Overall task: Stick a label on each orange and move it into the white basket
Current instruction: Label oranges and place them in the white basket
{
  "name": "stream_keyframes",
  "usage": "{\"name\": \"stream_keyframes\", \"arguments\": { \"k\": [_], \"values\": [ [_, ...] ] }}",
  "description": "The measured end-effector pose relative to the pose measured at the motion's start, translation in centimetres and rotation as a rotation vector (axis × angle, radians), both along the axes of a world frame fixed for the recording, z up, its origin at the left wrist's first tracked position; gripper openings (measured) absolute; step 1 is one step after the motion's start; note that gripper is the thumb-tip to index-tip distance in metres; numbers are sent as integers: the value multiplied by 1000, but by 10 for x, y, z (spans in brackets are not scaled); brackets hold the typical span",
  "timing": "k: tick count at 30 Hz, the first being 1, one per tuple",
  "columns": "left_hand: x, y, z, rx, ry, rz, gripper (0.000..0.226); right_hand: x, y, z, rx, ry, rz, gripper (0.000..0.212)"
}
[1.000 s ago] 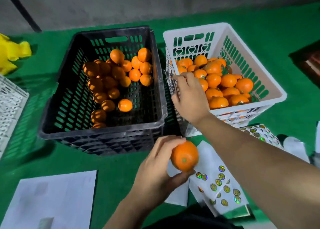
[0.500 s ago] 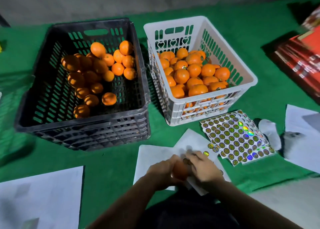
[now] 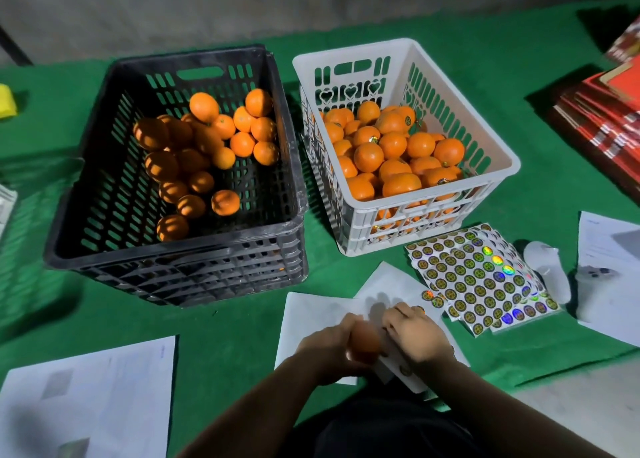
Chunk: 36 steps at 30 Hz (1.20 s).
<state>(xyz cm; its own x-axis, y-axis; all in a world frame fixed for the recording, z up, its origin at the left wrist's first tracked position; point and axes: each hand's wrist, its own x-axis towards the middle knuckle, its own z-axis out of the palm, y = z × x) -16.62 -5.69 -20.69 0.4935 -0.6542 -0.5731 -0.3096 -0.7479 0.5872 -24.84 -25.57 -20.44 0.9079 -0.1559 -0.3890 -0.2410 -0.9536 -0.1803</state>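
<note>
My left hand holds one orange low in the middle, over white backing paper. My right hand lies right beside it on a sticker sheet, fingers bent down on the paper; what they pinch is hidden. The white basket at the right is filled with several labelled oranges. The black crate at the left holds several unlabelled oranges. A stack of round holographic label sheets lies in front of the white basket.
Green cloth covers the table. White papers lie at the lower left and another paper at the right. A white bottle-like object rests beside the labels. Red boxes are stacked far right. A yellow object sits far left.
My right hand has come back from the white basket down to the sticker sheet next to the orange. My left hand has lowered the orange toward me. The view has shifted right.
</note>
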Motion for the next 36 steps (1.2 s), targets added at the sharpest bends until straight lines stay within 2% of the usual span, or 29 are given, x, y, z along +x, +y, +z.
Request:
{"name": "stream_keyframes", "arguments": {
  "k": [3,6,9,13,18,21,26,29,32,36],
  "values": [
    [0,1,0,-16,21,4,88,-1,-10,2,282,-125,-268,4],
    [2,1,1,-69,40,2,80,-4,-17,9,578,-289,-550,8],
    [2,5,2,-191,74,73,76,-1,-16,20,853,-345,-809,6],
    [-1,12,11,-410,174,256,69,4,-3,40,1150,-369,-935,3],
    [-3,17,27,-446,160,295,70,4,25,72,1483,-389,-931,7],
    [-5,19,41,-485,183,294,71,2,38,92,1416,-435,-810,19],
    [-9,21,70,-606,204,297,70,-2,47,119,1276,-452,-708,9],
    [-12,16,88,-757,355,420,70,-1,48,131,1334,-490,-681,13],
    [-12,16,102,-854,401,477,70,1,52,139,1423,-552,-697,19],
    [-14,16,115,-937,471,577,67,1,60,149,1343,-603,-573,18]
  ]
}}
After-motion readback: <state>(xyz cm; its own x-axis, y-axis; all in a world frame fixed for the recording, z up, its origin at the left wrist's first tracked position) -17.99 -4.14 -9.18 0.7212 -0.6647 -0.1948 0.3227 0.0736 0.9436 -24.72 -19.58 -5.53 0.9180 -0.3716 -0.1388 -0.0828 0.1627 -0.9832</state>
